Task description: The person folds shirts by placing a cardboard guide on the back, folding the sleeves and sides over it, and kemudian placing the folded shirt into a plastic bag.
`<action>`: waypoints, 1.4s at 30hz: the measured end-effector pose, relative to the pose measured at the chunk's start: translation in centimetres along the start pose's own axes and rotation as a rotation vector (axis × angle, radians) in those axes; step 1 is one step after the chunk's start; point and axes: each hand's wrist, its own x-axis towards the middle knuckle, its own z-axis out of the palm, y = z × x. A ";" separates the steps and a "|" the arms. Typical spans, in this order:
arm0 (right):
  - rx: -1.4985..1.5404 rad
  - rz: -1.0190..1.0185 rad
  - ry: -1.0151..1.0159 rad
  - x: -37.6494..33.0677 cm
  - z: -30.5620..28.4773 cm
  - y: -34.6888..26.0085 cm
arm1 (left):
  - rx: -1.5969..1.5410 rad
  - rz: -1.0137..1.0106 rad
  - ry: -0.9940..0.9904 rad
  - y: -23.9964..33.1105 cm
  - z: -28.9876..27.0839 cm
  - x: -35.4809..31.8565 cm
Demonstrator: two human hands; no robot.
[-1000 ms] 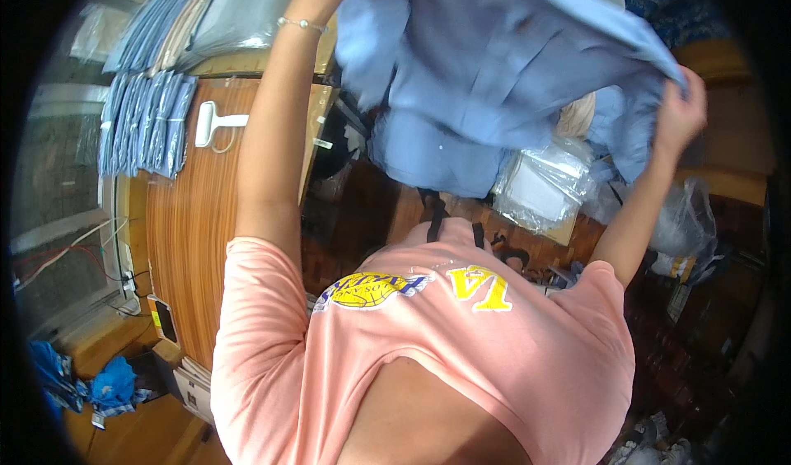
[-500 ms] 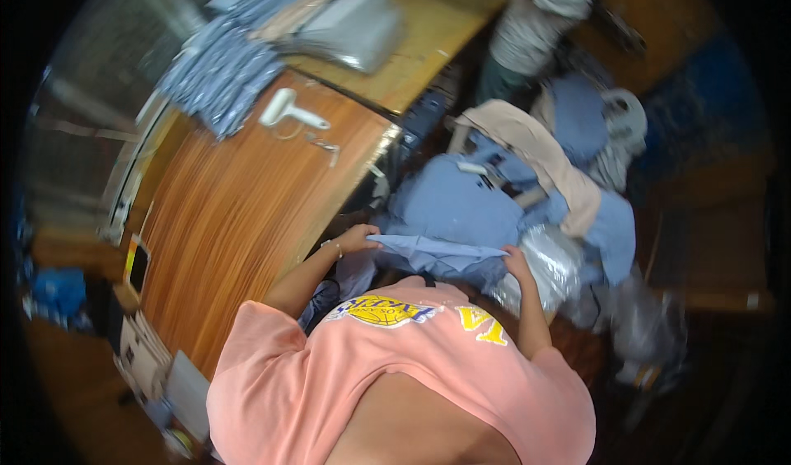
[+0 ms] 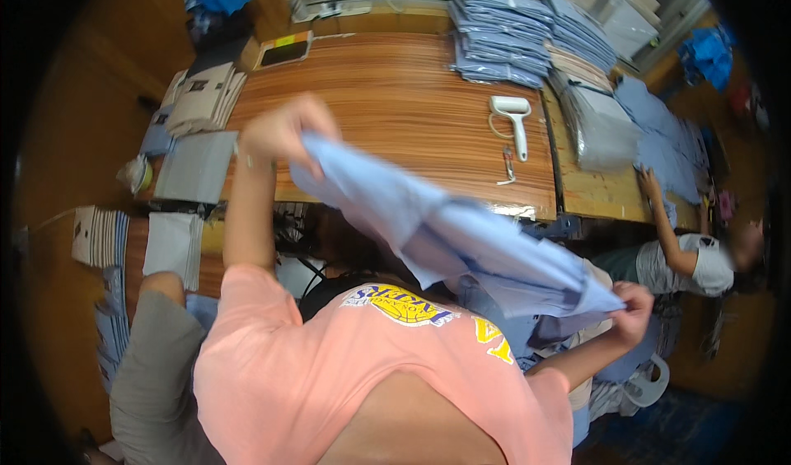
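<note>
A light blue shirt (image 3: 461, 230) is stretched in the air between my hands, sloping down from left to right and partly folded along its length. My left hand (image 3: 292, 131), slightly blurred, grips its upper end above the near edge of the wooden table (image 3: 387, 102). At the lower right, my right hand (image 3: 633, 310) pinches the other end between thumb and fingers. Below the shirt, more blue cloth (image 3: 511, 321) lies in a heap, mostly hidden by the shirt and my right arm.
A white lint roller (image 3: 512, 109) and small thread snips (image 3: 508, 165) lie on the table. Stacked blue folded shirts (image 3: 498, 37) stand at the back, beige folded garments (image 3: 206, 98) at left. Clear plastic bags (image 3: 606, 131) lie right, near a co-worker (image 3: 680, 255) touching blue cloth.
My view has swung toward the table. Both hands have kept hold of the shirt; it has risen from the heap, my left hand now up over the table's edge.
</note>
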 end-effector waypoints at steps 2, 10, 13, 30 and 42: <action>-0.184 -0.285 0.092 6.1 -0.1 -1.6 | 0.226 0.131 0.220 0.0 -5.3 1.5; -0.462 -0.489 0.699 26.9 0.0 -10.5 | 0.854 0.236 0.943 1.5 -21.7 12.1; -0.190 -0.401 0.553 27.2 6.5 -14.8 | 0.826 0.170 0.889 2.6 -26.7 8.8; -0.276 0.145 -0.121 34.4 34.8 18.3 | 0.760 -0.617 1.547 -29.3 -12.5 -18.6; 0.069 0.405 0.333 34.6 30.0 28.9 | 1.045 -1.253 1.433 -31.3 -5.2 -22.7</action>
